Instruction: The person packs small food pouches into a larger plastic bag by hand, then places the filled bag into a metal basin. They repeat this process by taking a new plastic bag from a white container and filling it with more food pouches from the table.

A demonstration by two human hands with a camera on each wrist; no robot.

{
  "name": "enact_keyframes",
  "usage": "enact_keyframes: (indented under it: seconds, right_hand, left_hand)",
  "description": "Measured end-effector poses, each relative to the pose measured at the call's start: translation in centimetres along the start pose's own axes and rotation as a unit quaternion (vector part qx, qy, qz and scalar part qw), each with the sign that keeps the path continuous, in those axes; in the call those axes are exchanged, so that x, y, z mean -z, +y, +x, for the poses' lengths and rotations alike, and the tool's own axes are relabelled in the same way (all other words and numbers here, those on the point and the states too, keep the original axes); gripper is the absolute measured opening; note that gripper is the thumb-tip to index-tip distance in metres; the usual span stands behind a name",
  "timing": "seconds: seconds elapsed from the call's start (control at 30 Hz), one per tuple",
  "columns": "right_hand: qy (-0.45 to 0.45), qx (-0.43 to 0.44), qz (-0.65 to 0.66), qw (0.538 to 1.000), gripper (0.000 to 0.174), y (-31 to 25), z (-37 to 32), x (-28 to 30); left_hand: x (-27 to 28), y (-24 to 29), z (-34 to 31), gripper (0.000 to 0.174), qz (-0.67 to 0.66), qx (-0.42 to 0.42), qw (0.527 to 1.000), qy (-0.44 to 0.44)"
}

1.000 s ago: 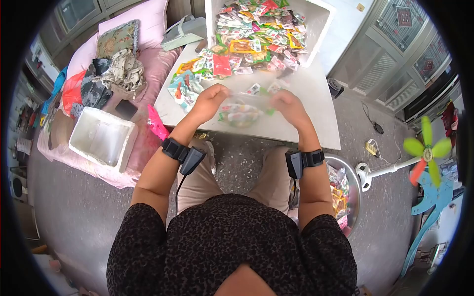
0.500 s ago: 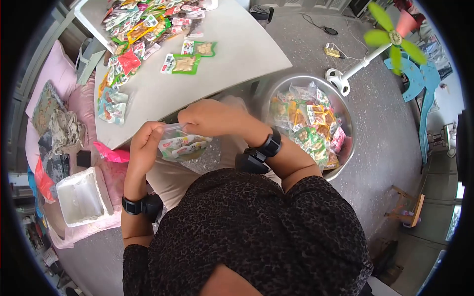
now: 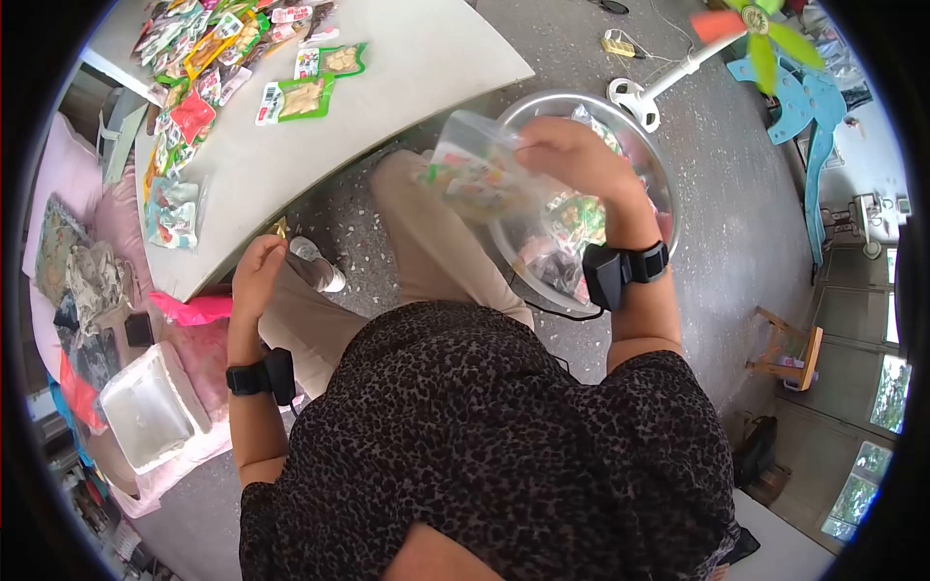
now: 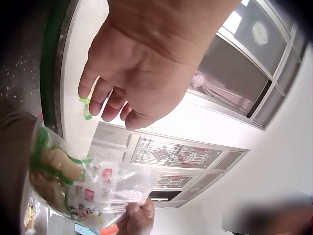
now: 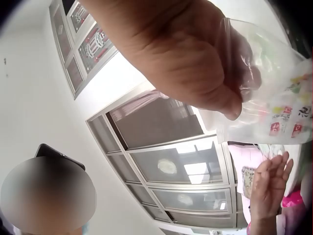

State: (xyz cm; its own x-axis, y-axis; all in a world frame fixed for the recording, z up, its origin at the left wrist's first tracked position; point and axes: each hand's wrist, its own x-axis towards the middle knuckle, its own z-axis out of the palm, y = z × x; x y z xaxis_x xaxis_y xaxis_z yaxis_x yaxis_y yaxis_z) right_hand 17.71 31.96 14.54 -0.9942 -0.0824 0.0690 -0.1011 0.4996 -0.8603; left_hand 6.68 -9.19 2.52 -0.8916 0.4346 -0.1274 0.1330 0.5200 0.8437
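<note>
My right hand (image 3: 581, 160) pinches the top edge of a clear plastic bag (image 3: 475, 165) at the near left side of the metal basin (image 3: 676, 179). Small snack packets with green edges and red-and-white print show through the bag (image 4: 83, 183). In the right wrist view the thumb lies over the clear film (image 5: 274, 63). By the table's near corner, my left hand (image 3: 257, 276) is raised with nothing in it. Its fingers are relaxed and slightly bent in the left wrist view. Filled bags (image 3: 581, 221) lie inside the basin, partly behind my right hand.
The white table (image 3: 387, 58) bears a heap of snack packets (image 3: 194, 58), two green-edged packets (image 3: 297, 99) and a light-blue packet (image 3: 174, 213). A white foam box (image 3: 150, 397) sits on the pink bed at left. Beyond the basin stands a fan (image 3: 760, 19).
Both hands held the bag's top earlier; the left has let go. My right hand has carried the bag rightward to the basin, and the head view has turned right.
</note>
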Motion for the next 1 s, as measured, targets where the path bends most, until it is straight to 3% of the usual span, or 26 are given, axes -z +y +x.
enact_keyframes:
  seconds: [0.1, 0.2, 0.3, 0.4, 0.5, 0.63, 0.73, 0.83, 0.93, 1.0]
  right_hand:
    - [0.065, -0.133, 0.066, 0.987, 0.009, 4.4, -3.7, 3.9]
    - [0.107, -0.228, 0.029, 0.967, 0.007, 9.6, -7.4, 6.5]
    - [0.159, -0.284, -0.039, 0.945, 0.007, 14.8, -11.4, 7.5]
    - [0.262, -0.341, -0.020, 0.903, 0.010, 18.9, -15.3, 7.8]
    - [0.269, -0.391, -0.088, 0.876, 0.010, 21.5, -18.8, 7.9]
    - [0.252, -0.424, -0.136, 0.859, 0.016, 26.1, -24.2, 7.6]
    - [0.297, -0.471, -0.194, 0.807, 0.018, 29.0, -27.3, 6.9]
    - [0.304, -0.490, -0.249, 0.779, 0.020, 28.7, -28.5, 7.3]
    - [0.299, -0.437, -0.369, 0.764, 0.024, 28.0, -28.5, 6.7]
    - [0.272, -0.475, -0.331, 0.769, 0.026, 27.7, -27.8, 4.8]
  left_hand:
    - [-0.3, -1.9, 0.0, 0.018, 0.165, -0.014, 0.986, 0.034]
    - [-1.4, -4.4, 0.0, 0.014, 0.235, -0.114, 0.962, 0.082]
    - [-1.6, -3.4, 0.3, 0.013, 0.327, -0.164, 0.929, 0.049]
    - [-2.0, -2.8, 0.6, 0.014, 0.332, -0.169, 0.927, 0.052]
    - [-2.2, -2.8, 0.6, 0.015, 0.355, -0.170, 0.918, 0.048]
    - [-2.2, -3.1, 0.5, 0.019, 0.400, -0.118, 0.909, 0.019]
    - [-2.2, -3.4, 0.4, 0.020, 0.409, -0.118, 0.905, 0.020]
    - [-2.5, -2.8, 0.4, 0.019, 0.414, -0.118, 0.903, 0.012]
    - [-2.7, -2.2, 0.6, 0.019, 0.417, -0.119, 0.901, 0.010]
    - [-2.8, -2.5, 0.5, 0.018, 0.423, -0.130, 0.897, 0.023]
